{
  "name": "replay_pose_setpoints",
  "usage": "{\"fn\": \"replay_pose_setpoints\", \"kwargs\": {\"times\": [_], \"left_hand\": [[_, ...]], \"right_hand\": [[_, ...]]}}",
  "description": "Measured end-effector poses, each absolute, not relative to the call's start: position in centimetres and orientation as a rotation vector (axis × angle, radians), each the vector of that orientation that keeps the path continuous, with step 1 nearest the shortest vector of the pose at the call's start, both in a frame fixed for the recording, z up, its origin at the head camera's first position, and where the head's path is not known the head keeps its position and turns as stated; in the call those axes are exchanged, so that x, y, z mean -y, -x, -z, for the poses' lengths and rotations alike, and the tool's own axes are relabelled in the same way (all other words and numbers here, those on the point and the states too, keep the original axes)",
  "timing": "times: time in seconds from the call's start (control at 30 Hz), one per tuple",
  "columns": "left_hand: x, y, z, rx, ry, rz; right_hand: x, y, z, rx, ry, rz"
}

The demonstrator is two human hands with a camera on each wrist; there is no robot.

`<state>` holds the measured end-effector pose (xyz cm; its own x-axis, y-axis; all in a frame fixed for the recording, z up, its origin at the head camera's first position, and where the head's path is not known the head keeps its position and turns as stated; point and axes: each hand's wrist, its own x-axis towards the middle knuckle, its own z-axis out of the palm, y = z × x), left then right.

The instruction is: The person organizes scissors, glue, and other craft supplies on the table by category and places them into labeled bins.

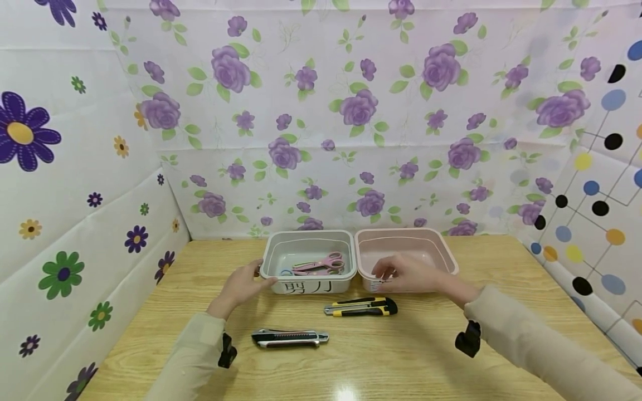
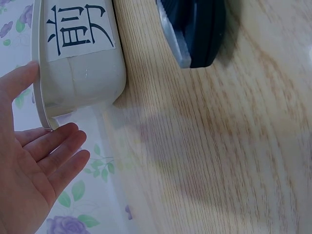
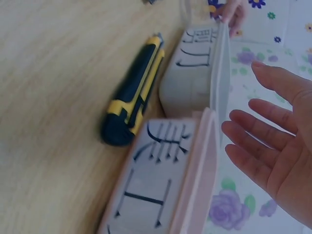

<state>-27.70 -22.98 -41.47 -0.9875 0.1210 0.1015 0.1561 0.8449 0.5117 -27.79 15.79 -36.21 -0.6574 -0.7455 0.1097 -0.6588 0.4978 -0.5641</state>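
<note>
At the back of the wooden bench (image 1: 431,356), left hand (image 1: 244,285) flat-fingered against the grey plastic tub (image 1: 307,260), right hand (image 1: 408,273) fingers apart over the pink plastic tub's (image 1: 406,253) front rim; probably light, rigid, slick-walled, best gripped at the rims.

Light wood-grain bench (image 1: 501,267); purple-rose backdrop (image 1: 351,83) at 12 o'clock, daisy panel (image 1: 60,167) at 9, dotted panel (image 1: 602,184) at 3.

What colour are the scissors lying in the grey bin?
Pink scissors, lying in the grey bin; the head view shows them best.
</note>
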Motion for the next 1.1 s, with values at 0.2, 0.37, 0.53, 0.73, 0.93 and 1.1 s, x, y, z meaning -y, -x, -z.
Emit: {"fn": "replay_pose_setpoints", "kwargs": {"times": [0.2,0.37,0.53,0.73,0.93,1.1], "left_hand": [[23.0,27.7,41.5,2.95,0.217,0.837],[23.0,27.7,41.5,2.947,0.215,0.839],[23.0,27.7,41.6,2.945,0.212,0.848],[23.0,27.8,41.7,2.936,0.222,0.839],[23.0,27.7,41.6,2.939,0.236,0.829],[23.0,27.6,41.6,2.937,0.238,0.825]], "right_hand": [[-15.4,26.9,37.9,-2.551,1.223,0.899],[-15.5,26.5,40.0,-2.541,1.243,0.903],[-15.8,26.4,42.1,-2.638,1.289,0.865],[-16.1,26.6,44.1,-2.834,1.281,0.688],[-16.1,26.6,45.1,-2.912,1.311,0.638],[-15.9,26.8,45.7,-2.908,1.293,0.591]]}}
